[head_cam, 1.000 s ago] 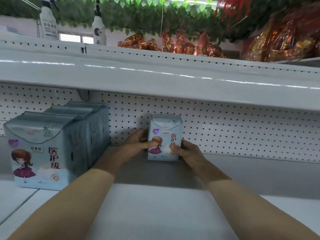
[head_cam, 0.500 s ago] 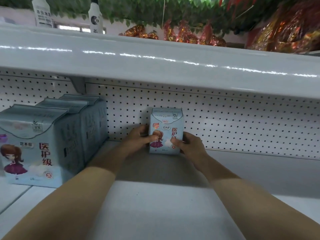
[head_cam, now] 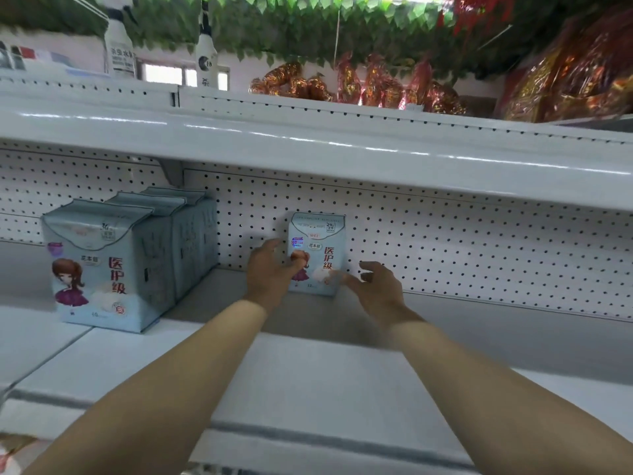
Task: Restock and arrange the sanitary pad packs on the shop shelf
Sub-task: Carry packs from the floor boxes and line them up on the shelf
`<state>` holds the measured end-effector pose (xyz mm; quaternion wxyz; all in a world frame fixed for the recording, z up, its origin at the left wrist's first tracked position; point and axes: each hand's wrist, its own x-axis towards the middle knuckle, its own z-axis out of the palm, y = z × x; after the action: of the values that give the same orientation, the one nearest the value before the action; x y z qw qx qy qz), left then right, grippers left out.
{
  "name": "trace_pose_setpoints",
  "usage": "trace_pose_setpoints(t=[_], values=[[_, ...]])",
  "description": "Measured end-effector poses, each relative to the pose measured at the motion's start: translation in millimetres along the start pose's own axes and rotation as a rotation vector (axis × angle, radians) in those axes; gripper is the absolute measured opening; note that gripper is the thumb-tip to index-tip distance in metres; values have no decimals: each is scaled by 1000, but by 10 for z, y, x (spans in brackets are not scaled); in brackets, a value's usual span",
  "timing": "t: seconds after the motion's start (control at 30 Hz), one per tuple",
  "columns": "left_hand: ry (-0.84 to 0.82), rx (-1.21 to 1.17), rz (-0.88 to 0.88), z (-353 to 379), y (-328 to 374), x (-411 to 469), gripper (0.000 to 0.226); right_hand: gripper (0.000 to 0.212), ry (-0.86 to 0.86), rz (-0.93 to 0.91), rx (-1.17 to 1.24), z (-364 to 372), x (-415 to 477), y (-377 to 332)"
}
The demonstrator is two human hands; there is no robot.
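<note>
A small pale-blue sanitary pad pack [head_cam: 318, 241] with a cartoon girl stands upright at the back of the white shelf [head_cam: 308, 378], against the pegboard. My left hand [head_cam: 270, 272] rests against the pack's left side, thumb across its front. My right hand [head_cam: 380, 286] hovers just right of the pack, fingers spread, off it. A row of larger pad packs [head_cam: 102, 265] of the same design stands at the left, running front to back.
The upper shelf [head_cam: 308, 145] overhangs close above the packs. On top of it stand two white bottles [head_cam: 120, 46] and red-gold foil bundles [head_cam: 359, 87]. Green artificial leaves hang overhead. The pegboard back panel [head_cam: 462, 255] runs to the right.
My right hand has let go of the small pack and drawn back to the right with fingers apart. The pack stands against the pegboard; the left hand stays at its side.
</note>
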<state>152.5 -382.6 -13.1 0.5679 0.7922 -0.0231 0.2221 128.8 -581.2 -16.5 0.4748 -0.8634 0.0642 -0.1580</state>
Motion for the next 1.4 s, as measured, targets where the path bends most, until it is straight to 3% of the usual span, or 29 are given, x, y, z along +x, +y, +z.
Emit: trace_pose_setpoints(t=[0.13,0.3,0.53,0.8,1.13,1.33,1.4], values=[[29,155,9,35,285,-361,62,64,-39,-92,-141,-397,-251,-56],[-87,354,48,94,733,-863,74,66,-24,-132,-415,-945,-672,-188],[-210,472,213,161,1353,-1652,74,70,67,-145,-517,-1691,-1533,-199],[-383,465,348,267,1486,-2680,65,65,173,20,-598,-2196,-2740,86],[-670,320,278,603,1796,-4062,70,76,294,261,-534,-3038,-4157,571],[-773,247,329,1126,2213,-4664,71,57,410,305,-522,-3751,-4664,907],[-793,246,339,1373,2364,-4867,71,60,428,333,-535,-4054,-4766,1094]])
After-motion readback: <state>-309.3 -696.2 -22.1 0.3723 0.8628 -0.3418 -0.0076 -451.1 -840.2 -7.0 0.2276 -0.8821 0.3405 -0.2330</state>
